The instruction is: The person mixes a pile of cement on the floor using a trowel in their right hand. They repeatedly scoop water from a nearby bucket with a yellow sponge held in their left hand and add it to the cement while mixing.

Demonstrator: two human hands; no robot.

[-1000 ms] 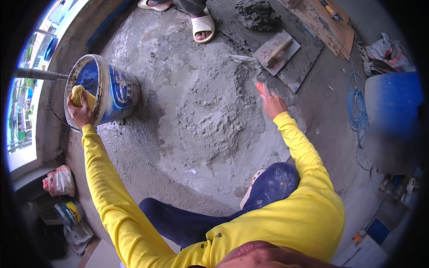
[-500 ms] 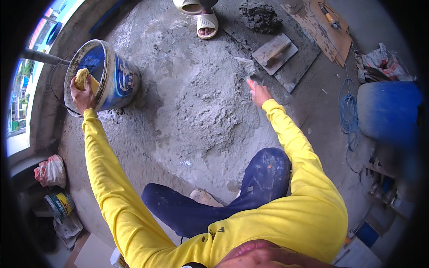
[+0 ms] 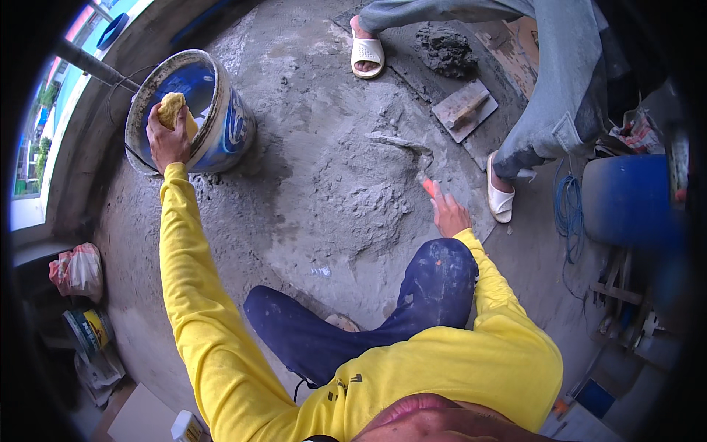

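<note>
My left hand grips a yellow sponge at the rim of a blue and white bucket, which stands tilted on the cement floor at the upper left. My right hand holds the orange handle of a trowel. The trowel's blade lies on a heap of grey mortar spread in front of my knee.
Another person in grey trousers and white sandals stands at the top right, with one foot close to my right hand. A wooden float and a mortar lump lie on a board. A blue barrel and a coiled blue cord are at the right. Bags and a paint can are at the left.
My right hand has drawn back toward my knee with the trowel. The other person has stepped closer on the right. My left hand stays at the bucket with the sponge.
</note>
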